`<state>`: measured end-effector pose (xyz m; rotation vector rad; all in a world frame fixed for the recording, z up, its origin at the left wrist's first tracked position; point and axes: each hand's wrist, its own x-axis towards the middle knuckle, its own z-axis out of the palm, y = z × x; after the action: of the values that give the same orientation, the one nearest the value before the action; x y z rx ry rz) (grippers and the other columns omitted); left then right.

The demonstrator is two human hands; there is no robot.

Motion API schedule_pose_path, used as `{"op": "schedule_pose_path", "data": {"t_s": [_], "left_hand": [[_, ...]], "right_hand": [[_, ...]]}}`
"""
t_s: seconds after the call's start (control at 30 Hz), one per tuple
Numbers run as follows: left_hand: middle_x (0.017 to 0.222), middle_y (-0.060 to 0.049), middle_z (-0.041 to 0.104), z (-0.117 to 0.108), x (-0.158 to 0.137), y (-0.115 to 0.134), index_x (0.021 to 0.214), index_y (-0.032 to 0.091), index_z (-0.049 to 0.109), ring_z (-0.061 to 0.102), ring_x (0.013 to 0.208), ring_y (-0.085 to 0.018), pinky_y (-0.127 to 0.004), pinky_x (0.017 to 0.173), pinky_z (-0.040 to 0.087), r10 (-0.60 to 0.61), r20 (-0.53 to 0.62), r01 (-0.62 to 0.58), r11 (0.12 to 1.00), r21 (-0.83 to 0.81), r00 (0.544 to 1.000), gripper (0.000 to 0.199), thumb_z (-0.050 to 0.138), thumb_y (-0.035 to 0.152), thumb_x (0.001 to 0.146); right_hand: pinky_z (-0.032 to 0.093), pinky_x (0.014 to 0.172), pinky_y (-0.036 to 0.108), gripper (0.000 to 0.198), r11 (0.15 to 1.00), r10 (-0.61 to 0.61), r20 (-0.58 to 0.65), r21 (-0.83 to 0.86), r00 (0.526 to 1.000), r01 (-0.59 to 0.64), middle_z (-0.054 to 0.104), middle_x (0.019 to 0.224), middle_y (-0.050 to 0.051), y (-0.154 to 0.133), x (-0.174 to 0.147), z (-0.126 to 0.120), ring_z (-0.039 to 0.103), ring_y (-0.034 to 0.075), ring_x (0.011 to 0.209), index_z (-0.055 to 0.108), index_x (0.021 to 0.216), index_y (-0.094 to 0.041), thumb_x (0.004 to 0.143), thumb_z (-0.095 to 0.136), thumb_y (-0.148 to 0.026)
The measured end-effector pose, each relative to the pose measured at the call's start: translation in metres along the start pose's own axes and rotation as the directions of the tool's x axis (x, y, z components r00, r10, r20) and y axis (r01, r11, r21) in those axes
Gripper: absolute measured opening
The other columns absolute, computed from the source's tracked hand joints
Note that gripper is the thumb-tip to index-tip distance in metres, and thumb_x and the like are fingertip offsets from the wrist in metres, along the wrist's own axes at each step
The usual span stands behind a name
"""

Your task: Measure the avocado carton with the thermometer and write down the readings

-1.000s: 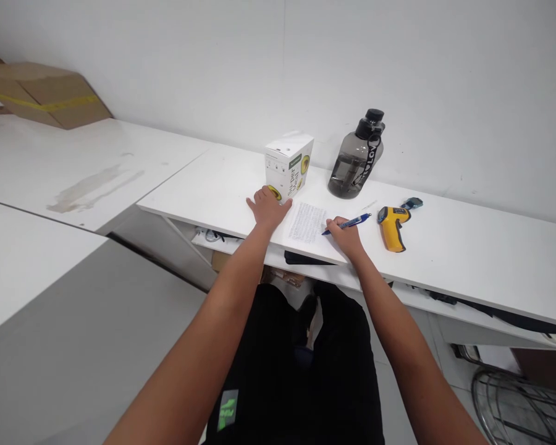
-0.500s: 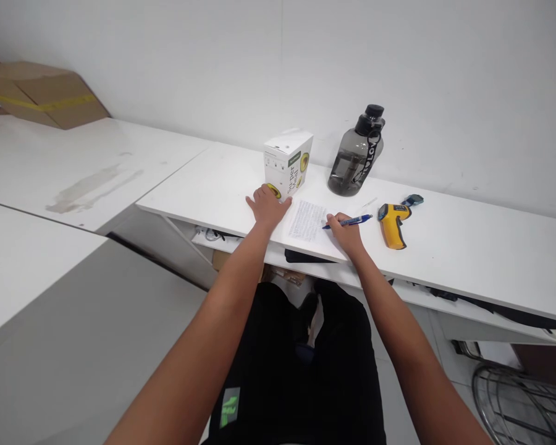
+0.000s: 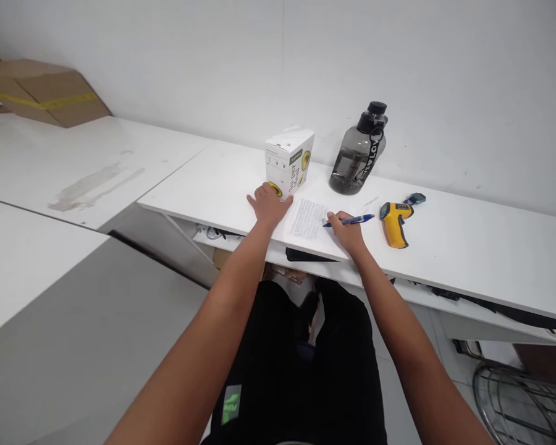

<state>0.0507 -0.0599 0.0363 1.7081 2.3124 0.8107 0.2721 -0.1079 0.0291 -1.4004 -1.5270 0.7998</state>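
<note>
A blue pen (image 3: pixel 356 219) is pinched in my right hand (image 3: pixel 346 231), its tip down at the right part of a white sheet of paper (image 3: pixel 307 220). Dense handwriting covers much of that sheet. My left hand (image 3: pixel 269 206) rests on the white table (image 3: pixel 204 188) at the paper's left edge, fingers spread, in front of a white "Su-per Meal" box (image 3: pixel 278 162) with avocado pictures. Its fingertips overlap the box's lower front; whether they touch it I cannot tell.
Behind the paper stands a grey water bottle (image 3: pixel 356 154) with a black lid. Right of my hand lie a yellow infrared thermometer (image 3: pixel 395 224) and a dark watch-like object (image 3: pixel 415 198). A cardboard box (image 3: pixel 50 93) sits far left. A wire rack (image 3: pixel 514 395) stands at lower right.
The view has shifted very slightly. Both hands keep nearly the same places, with the pen still at the paper.
</note>
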Motion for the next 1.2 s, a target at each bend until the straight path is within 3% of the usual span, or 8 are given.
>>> {"op": "schedule_pose_path", "data": {"t_s": [0.5,0.77,0.97,1.1,1.2], "left_hand": [[0.146,-0.023,0.053,-0.001,0.0,0.001,0.143,0.017,0.039,0.041,0.145,-0.04,-0.063,0.128,0.015,-0.002,0.007,0.002,1.0,-0.004,1.0,0.074,0.057,0.058,0.084],[0.144,-0.023,0.054,0.003,0.002,-0.002,0.142,0.017,0.039,0.042,0.145,-0.04,-0.063,0.128,0.015,0.003,-0.005,-0.003,1.0,-0.014,1.0,0.074,0.057,0.058,0.083],[0.146,-0.024,0.051,0.003,0.002,-0.002,0.143,0.016,0.039,0.041,0.146,-0.04,-0.062,0.128,0.015,0.004,-0.002,-0.004,1.0,-0.01,1.0,0.076,0.056,0.059,0.083],[0.145,-0.023,0.052,0.003,0.002,-0.001,0.143,0.016,0.038,0.041,0.145,-0.04,-0.063,0.128,0.015,0.002,0.001,-0.002,1.0,-0.005,1.0,0.075,0.056,0.059,0.083],[0.146,-0.022,0.053,0.003,0.002,-0.001,0.142,0.017,0.039,0.042,0.145,-0.038,-0.062,0.128,0.016,-0.003,-0.002,0.003,1.0,0.002,1.0,0.074,0.057,0.059,0.083]], "right_hand": [[0.046,0.073,0.035,0.048,1.0,-0.017,0.001,-0.015,1.0,0.017,0.055,0.057,0.0,-0.002,-0.001,-0.001,0.056,0.02,0.068,0.055,0.057,-0.025,0.084,0.062,-0.063],[0.046,0.071,0.034,0.056,0.999,-0.021,0.009,0.036,1.0,0.02,0.054,0.054,-0.001,-0.003,-0.003,-0.001,0.056,0.02,0.063,0.067,0.076,-0.023,0.088,0.054,-0.076],[0.047,0.08,0.037,0.047,0.985,-0.145,-0.125,-0.115,0.981,0.131,0.07,0.078,0.005,-0.004,-0.009,-0.001,0.065,0.025,0.081,0.067,0.08,-0.024,0.091,0.055,-0.068],[0.049,0.086,0.039,0.038,0.95,-0.266,-0.108,-0.196,0.958,0.242,0.074,0.094,0.009,0.003,-0.006,-0.001,0.067,0.027,0.089,0.069,0.092,-0.024,0.094,0.056,-0.059],[0.052,0.083,0.04,0.041,0.925,-0.339,-0.099,-0.218,0.935,0.313,0.072,0.098,0.01,0.016,0.0,-0.002,0.066,0.026,0.084,0.067,0.106,-0.022,0.094,0.057,-0.06]]}}
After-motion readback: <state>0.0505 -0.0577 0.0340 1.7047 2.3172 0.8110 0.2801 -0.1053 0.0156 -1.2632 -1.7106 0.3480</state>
